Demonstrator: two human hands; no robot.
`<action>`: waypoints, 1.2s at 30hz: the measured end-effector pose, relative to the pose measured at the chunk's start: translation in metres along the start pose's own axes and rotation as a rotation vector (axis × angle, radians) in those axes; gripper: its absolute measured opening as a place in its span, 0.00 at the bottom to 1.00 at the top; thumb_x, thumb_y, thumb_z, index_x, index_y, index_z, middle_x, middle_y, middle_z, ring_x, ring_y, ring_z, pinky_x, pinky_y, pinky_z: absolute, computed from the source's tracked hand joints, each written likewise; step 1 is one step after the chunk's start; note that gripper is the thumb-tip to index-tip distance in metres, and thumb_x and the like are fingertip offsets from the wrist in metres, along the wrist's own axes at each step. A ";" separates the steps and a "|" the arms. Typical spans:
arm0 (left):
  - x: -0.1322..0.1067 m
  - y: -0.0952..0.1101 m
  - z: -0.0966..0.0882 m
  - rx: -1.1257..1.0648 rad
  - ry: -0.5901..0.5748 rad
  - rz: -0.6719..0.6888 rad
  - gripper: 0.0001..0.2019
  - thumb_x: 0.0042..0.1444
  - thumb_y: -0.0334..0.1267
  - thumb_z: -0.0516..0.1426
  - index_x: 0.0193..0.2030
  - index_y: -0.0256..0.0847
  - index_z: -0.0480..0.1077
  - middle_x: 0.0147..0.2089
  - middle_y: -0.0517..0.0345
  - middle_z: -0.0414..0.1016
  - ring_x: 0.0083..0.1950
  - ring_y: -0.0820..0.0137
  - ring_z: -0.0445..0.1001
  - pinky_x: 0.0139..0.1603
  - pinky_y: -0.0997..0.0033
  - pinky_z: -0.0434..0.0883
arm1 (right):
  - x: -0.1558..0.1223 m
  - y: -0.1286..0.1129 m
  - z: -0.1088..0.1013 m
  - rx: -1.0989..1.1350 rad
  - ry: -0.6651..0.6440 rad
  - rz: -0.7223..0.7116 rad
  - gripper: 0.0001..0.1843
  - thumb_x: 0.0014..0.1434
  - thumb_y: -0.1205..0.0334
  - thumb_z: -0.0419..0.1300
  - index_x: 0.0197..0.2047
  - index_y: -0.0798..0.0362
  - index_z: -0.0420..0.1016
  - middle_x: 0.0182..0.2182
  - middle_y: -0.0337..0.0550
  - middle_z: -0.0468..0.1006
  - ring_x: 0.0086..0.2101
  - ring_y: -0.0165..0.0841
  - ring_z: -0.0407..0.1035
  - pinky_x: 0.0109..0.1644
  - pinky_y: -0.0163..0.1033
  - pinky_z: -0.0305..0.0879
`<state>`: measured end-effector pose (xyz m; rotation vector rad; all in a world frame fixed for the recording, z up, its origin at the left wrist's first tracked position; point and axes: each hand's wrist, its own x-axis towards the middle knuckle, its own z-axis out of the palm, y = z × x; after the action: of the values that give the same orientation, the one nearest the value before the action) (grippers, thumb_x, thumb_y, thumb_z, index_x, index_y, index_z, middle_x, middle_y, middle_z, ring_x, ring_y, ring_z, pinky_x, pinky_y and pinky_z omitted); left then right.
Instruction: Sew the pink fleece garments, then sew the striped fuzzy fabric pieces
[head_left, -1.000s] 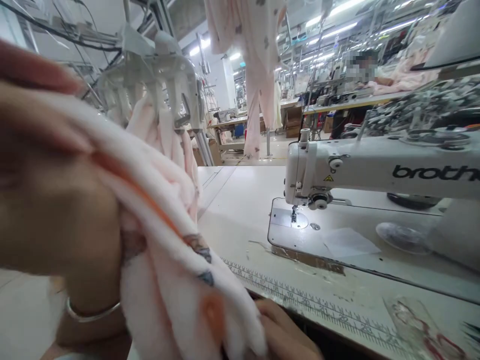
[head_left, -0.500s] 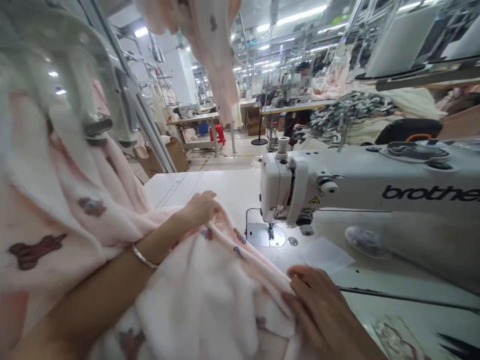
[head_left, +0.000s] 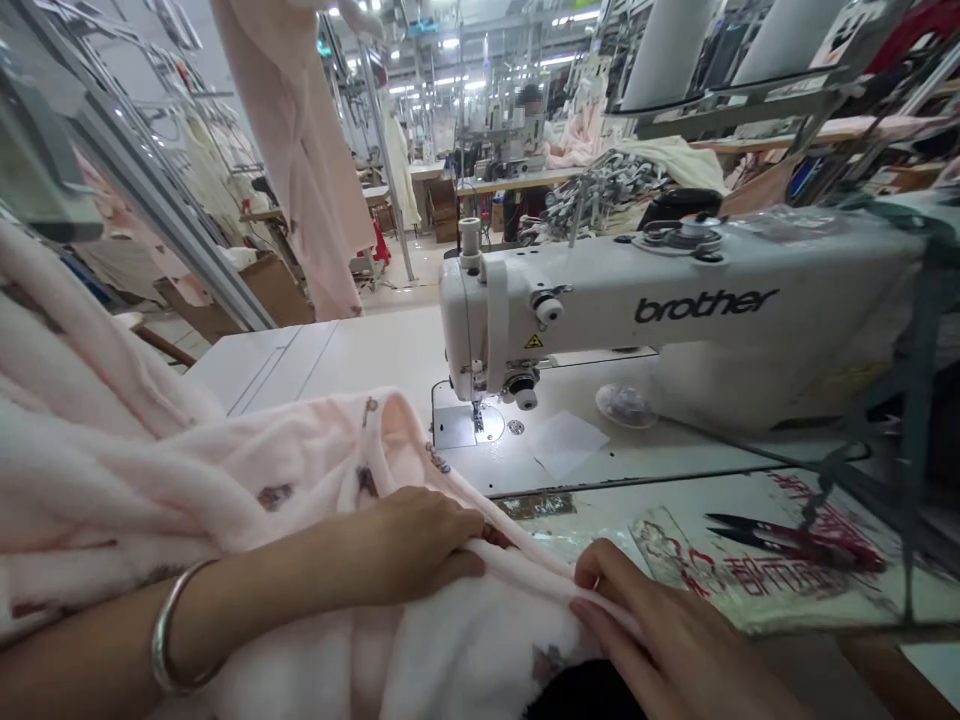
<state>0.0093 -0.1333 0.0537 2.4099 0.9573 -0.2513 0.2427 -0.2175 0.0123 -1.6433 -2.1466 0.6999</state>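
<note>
A fluffy pale pink garment (head_left: 225, 480) with small dark prints lies across the white sewing table (head_left: 360, 350) and over my lap. My left hand (head_left: 420, 535), a silver bangle on its wrist, rests on the fabric's folded edge with fingers curled over it. My right hand (head_left: 660, 640) pinches the same edge a little to the right, near the table's front. The white Brother sewing machine (head_left: 637, 300) stands behind, its needle and presser foot (head_left: 475, 415) just beyond the fabric's far edge.
Red-handled thread snips (head_left: 780, 540) lie on a printed plastic bag (head_left: 735, 570) at the right. A clear bobbin dish (head_left: 622, 403) sits under the machine arm. Pink garments (head_left: 300, 150) hang at the left. Another person (head_left: 532, 110) works at a distant table.
My view has swung right and down. The garment has been pulled onto the table toward the needle. My left hand has come back from the far fabric edge to the near fold beside my right hand.
</note>
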 end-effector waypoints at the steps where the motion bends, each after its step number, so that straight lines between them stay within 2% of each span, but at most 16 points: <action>1: 0.003 0.007 0.001 0.041 -0.009 -0.016 0.09 0.60 0.38 0.51 0.42 0.38 0.71 0.38 0.50 0.77 0.38 0.58 0.76 0.37 0.62 0.67 | -0.002 0.004 -0.003 -0.001 -0.025 0.006 0.06 0.61 0.57 0.49 0.34 0.45 0.65 0.24 0.33 0.75 0.24 0.31 0.71 0.25 0.34 0.64; 3: 0.006 0.024 0.002 0.108 0.037 -0.015 0.11 0.59 0.40 0.53 0.42 0.36 0.70 0.39 0.48 0.76 0.40 0.56 0.75 0.40 0.60 0.68 | -0.008 0.012 -0.005 -0.018 -0.017 -0.023 0.06 0.61 0.57 0.51 0.33 0.46 0.63 0.26 0.35 0.73 0.27 0.31 0.70 0.27 0.34 0.65; 5: 0.011 0.040 0.007 0.123 0.136 0.046 0.14 0.58 0.45 0.55 0.43 0.35 0.68 0.42 0.46 0.73 0.43 0.57 0.72 0.44 0.58 0.68 | -0.015 0.022 -0.003 -0.052 0.036 -0.048 0.06 0.61 0.59 0.51 0.31 0.47 0.62 0.28 0.37 0.71 0.30 0.31 0.69 0.31 0.36 0.65; 8: 0.027 0.047 0.024 0.058 0.254 0.182 0.19 0.56 0.50 0.56 0.45 0.35 0.65 0.44 0.46 0.69 0.46 0.58 0.67 0.47 0.59 0.67 | -0.015 0.031 0.005 -0.073 0.081 -0.049 0.06 0.59 0.64 0.51 0.30 0.49 0.61 0.31 0.40 0.67 0.33 0.33 0.65 0.35 0.40 0.63; 10: 0.037 0.038 0.036 0.008 0.294 0.225 0.19 0.57 0.51 0.54 0.44 0.35 0.64 0.43 0.47 0.68 0.44 0.60 0.66 0.46 0.60 0.66 | -0.004 0.027 0.008 -0.065 0.063 -0.012 0.06 0.57 0.68 0.51 0.29 0.50 0.60 0.32 0.41 0.66 0.35 0.35 0.63 0.38 0.42 0.62; 12: 0.042 0.020 0.043 -0.045 0.318 0.229 0.17 0.59 0.50 0.53 0.42 0.36 0.63 0.40 0.50 0.68 0.42 0.63 0.66 0.43 0.64 0.66 | 0.014 0.018 0.006 -0.028 0.004 0.016 0.07 0.55 0.72 0.51 0.28 0.51 0.60 0.33 0.41 0.66 0.37 0.36 0.62 0.40 0.43 0.60; 15: 0.036 -0.010 0.040 -0.107 0.321 0.177 0.16 0.58 0.50 0.54 0.40 0.38 0.62 0.38 0.54 0.67 0.38 0.66 0.66 0.38 0.68 0.65 | 0.051 0.002 -0.002 0.050 -0.102 0.002 0.07 0.52 0.73 0.54 0.27 0.52 0.63 0.32 0.40 0.68 0.39 0.34 0.62 0.42 0.40 0.58; 18: 0.026 -0.031 0.031 -0.127 0.354 0.101 0.15 0.56 0.49 0.56 0.40 0.39 0.62 0.38 0.56 0.66 0.38 0.67 0.65 0.37 0.68 0.65 | 0.085 -0.006 -0.012 0.089 -0.192 -0.005 0.04 0.49 0.69 0.58 0.26 0.53 0.67 0.30 0.38 0.69 0.35 0.31 0.64 0.37 0.36 0.58; 21: 0.021 -0.035 0.025 -0.164 0.387 0.116 0.11 0.56 0.44 0.57 0.38 0.40 0.63 0.40 0.55 0.65 0.42 0.67 0.65 0.42 0.66 0.65 | 0.105 -0.007 -0.020 0.110 -0.301 0.005 0.03 0.46 0.66 0.60 0.23 0.53 0.69 0.26 0.36 0.70 0.28 0.29 0.63 0.29 0.33 0.55; 25: 0.018 -0.032 0.021 -0.221 0.390 0.125 0.06 0.56 0.38 0.57 0.35 0.40 0.62 0.44 0.54 0.67 0.45 0.67 0.66 0.48 0.65 0.65 | 0.110 -0.008 -0.023 0.138 -0.354 0.013 0.02 0.46 0.64 0.59 0.24 0.52 0.69 0.25 0.35 0.71 0.27 0.27 0.64 0.27 0.32 0.55; 32: 0.026 -0.024 0.019 -0.124 0.311 -0.011 0.13 0.53 0.46 0.59 0.38 0.39 0.63 0.39 0.54 0.68 0.42 0.63 0.66 0.45 0.59 0.65 | 0.105 -0.010 -0.012 0.137 -0.299 0.028 0.03 0.45 0.66 0.58 0.23 0.53 0.67 0.26 0.36 0.69 0.28 0.27 0.62 0.27 0.33 0.53; 36: 0.032 -0.014 0.014 -0.108 0.239 -0.024 0.09 0.55 0.40 0.57 0.36 0.38 0.62 0.39 0.54 0.67 0.40 0.65 0.67 0.42 0.64 0.66 | 0.101 -0.011 -0.019 0.177 -0.315 0.027 0.04 0.46 0.65 0.58 0.23 0.53 0.66 0.27 0.37 0.69 0.27 0.28 0.61 0.28 0.33 0.53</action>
<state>0.0234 -0.1138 0.0247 2.3657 1.0757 0.0802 0.2177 -0.1194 0.0318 -1.5562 -2.1942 1.1907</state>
